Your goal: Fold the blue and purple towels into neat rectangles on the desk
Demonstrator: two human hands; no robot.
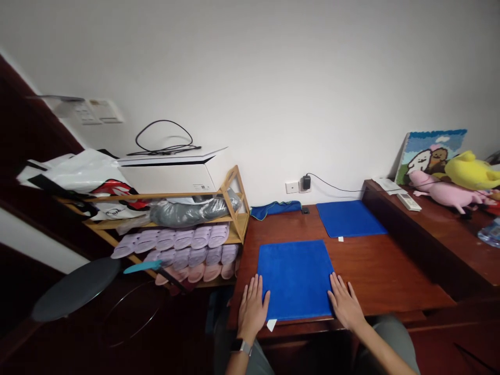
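A square blue mat [295, 278] lies flat on the brown wooden desk [398, 276], a white tag sticking out at its lower left corner. My left hand [253, 307] rests palm down at the mat's left edge, fingers extended, a watch on the wrist. At the right edge of that mat lies my right hand [347, 303], also flat with its fingers spread. Neither hand holds anything. Farther back on the right is a second blue mat [349, 219] with a white tag. A crumpled blue cloth [275, 209] sits against the wall.
Left of the desk stands a wooden rack [238, 224] with slippers [183, 239], a white box [175, 174] and bags. A round dark stool [78, 289] is at lower left. On the raised right surface are plush toys [445, 190], a remote [409, 202] and a picture [433, 156].
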